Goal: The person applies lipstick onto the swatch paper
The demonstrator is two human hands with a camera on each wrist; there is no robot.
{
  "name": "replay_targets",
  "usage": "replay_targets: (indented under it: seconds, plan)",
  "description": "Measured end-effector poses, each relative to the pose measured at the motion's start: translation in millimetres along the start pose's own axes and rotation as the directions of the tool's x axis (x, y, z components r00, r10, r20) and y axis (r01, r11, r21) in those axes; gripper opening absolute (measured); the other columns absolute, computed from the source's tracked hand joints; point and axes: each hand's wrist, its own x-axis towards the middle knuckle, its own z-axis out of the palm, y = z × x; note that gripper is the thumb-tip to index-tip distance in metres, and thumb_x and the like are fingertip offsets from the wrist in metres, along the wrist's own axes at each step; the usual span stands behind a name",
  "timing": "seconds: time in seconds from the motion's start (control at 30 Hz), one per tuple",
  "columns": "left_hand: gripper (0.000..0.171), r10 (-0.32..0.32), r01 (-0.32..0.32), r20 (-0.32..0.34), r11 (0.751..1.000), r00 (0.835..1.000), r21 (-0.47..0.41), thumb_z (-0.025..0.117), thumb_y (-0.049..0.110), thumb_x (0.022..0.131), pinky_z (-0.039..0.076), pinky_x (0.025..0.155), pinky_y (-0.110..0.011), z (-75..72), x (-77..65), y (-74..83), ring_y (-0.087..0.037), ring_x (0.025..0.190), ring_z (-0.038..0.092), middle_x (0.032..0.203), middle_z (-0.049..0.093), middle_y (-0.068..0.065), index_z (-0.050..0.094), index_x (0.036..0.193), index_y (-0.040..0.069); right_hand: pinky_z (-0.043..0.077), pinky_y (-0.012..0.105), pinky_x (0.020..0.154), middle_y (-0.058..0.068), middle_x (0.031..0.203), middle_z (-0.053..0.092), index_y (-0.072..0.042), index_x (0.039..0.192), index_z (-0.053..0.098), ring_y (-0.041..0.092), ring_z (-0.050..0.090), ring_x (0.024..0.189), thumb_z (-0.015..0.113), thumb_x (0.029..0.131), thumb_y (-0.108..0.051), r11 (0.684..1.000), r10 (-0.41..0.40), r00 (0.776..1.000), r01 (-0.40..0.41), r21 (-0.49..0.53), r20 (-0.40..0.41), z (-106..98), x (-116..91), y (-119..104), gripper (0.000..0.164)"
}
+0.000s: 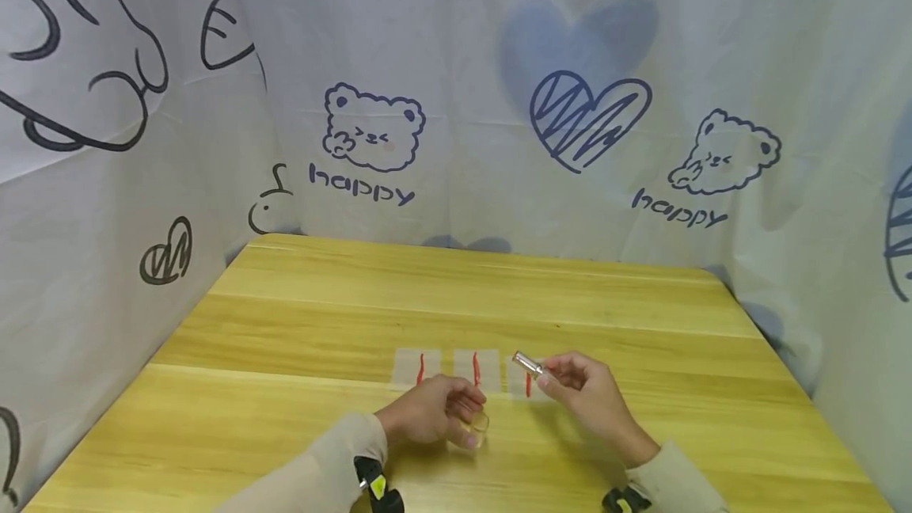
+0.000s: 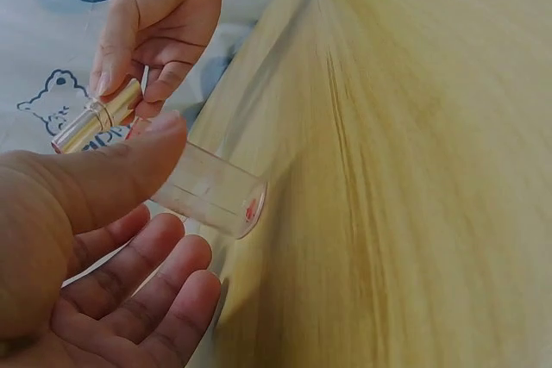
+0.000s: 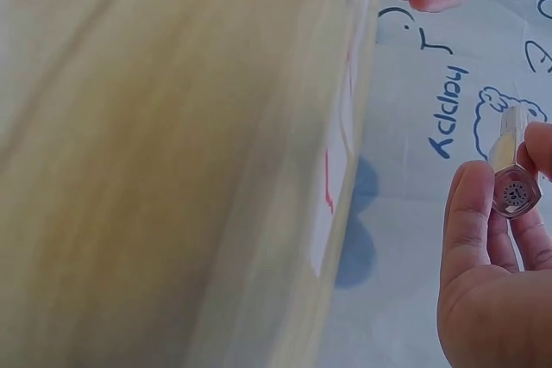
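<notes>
My left hand [image 1: 435, 412] pinches a clear lipstick cap [image 2: 216, 191] between thumb and forefinger, its other fingers spread loosely below. Inside the cap's end a red smear shows in the left wrist view. To the right, my right hand [image 1: 591, 394] holds a lipstick tube [image 1: 527, 364] in its fingertips, tilted up and to the left. The tube is shiny gold and silver, and a round printed label marks its base in the right wrist view. Cap and tube are apart, both above the table.
Three pale paper squares lie in a row on the wooden table [image 1: 321, 315], each with a red stroke: left square [image 1: 402, 366], middle square [image 1: 488, 362], right square [image 1: 516, 388] partly behind the right hand. White curtains [image 1: 470, 46] with drawn bears and hearts enclose the table.
</notes>
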Motion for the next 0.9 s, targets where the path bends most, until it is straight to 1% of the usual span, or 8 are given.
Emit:
replay_targets:
  seconds: [0.2, 0.43, 0.57, 0.9]
  plan:
    - [0.043, 0.004, -0.004, -0.007, 0.999, 1.0, 0.032, 0.084, 0.0, 0.071, 0.05, 0.08, -0.026, 2.9, 0.7, 1.5, -0.015, 0.089, 0.06, 0.095, 0.065, 0.002, 0.065, 0.11, 0.0, 0.052, 0.025, 0.069, 0.009, 0.089, 0.065, 0.003, 0.102, 0.066, 0.019, 0.062, 0.079, 0.075, 0.084, -0.007, 1.0, 0.028, 1.0, -0.028, 0.005, -0.012, 3.0, -2.0, 3.3, 0.023]
    - [0.039, 0.024, -0.023, -0.009, 0.996, 1.0, 0.083, 0.084, 0.002, 0.072, 0.049, 0.073, -0.023, 5.4, 1.7, -0.2, -0.011, 0.084, 0.059, 0.09, 0.064, 0.005, 0.067, 0.106, 0.002, 0.051, 0.025, 0.069, 0.01, 0.09, 0.065, 0.003, 0.102, 0.066, 0.019, 0.061, 0.08, 0.075, 0.084, -0.006, 0.999, 0.044, 0.999, -0.044, 0.022, -0.005, 4.3, -3.8, 2.4, 0.022]
    - [0.036, 0.033, -0.031, -0.013, 0.994, 0.999, 0.107, 0.085, 0.003, 0.072, 0.049, 0.071, -0.023, 6.3, 1.2, 1.1, -0.011, 0.081, 0.059, 0.087, 0.063, 0.006, 0.068, 0.104, 0.004, 0.051, 0.025, 0.069, 0.01, 0.09, 0.065, 0.003, 0.103, 0.066, 0.019, 0.061, 0.08, 0.074, 0.085, -0.006, 0.998, 0.056, 0.998, -0.056, 0.022, -0.004, 5.0, -4.2, 1.9, 0.022]
    - [0.03, 0.044, -0.042, -0.014, 0.988, 0.999, 0.151, 0.085, 0.007, 0.073, 0.049, 0.072, -0.022, 6.8, 1.5, 3.8, -0.009, 0.082, 0.059, 0.088, 0.064, 0.009, 0.071, 0.1, 0.008, 0.051, 0.025, 0.071, 0.01, 0.091, 0.065, 0.003, 0.101, 0.066, 0.019, 0.061, 0.08, 0.074, 0.084, -0.005, 0.999, 0.035, 0.999, -0.035, 0.027, 0.0, 5.1, -3.6, 2.2, 0.021]
